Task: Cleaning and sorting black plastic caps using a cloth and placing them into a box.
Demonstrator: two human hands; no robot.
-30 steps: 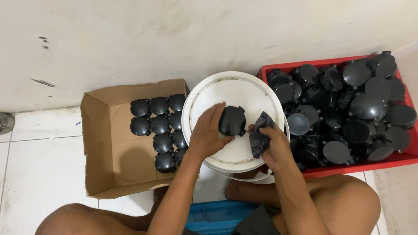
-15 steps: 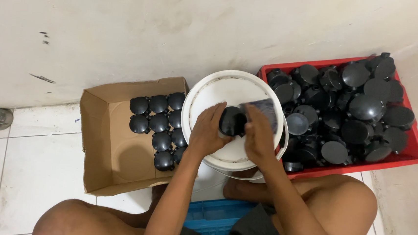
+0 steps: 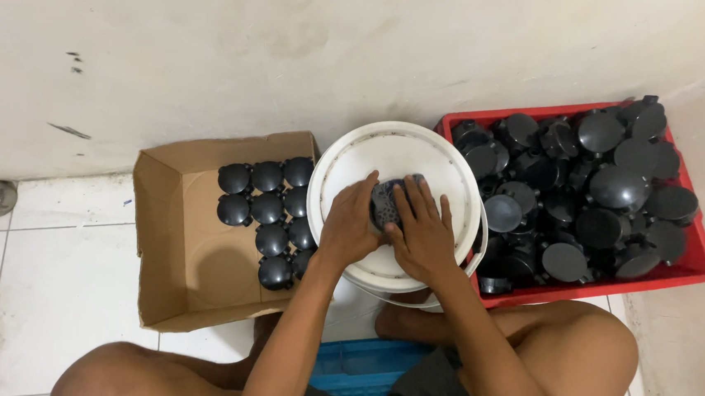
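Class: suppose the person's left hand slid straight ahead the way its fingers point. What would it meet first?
Probably the dark cloth over the black part, which the left hand touches above the white bucket lid; depth is unclear.

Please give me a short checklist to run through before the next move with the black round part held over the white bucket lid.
1. Both hands on the part: ok. Left hand and right hand close around the black round plastic part.
2. Support underneath: ok. The white round plastic bucket lid lies flat beneath the hands.
3. Room in the brown cardboard box: ok. Finished black caps fill only its right side.
4. Supply: ok. The red plastic crate is heaped with black parts.
5. Cloth between right hand and part: cannot tell; the fingers hide it.
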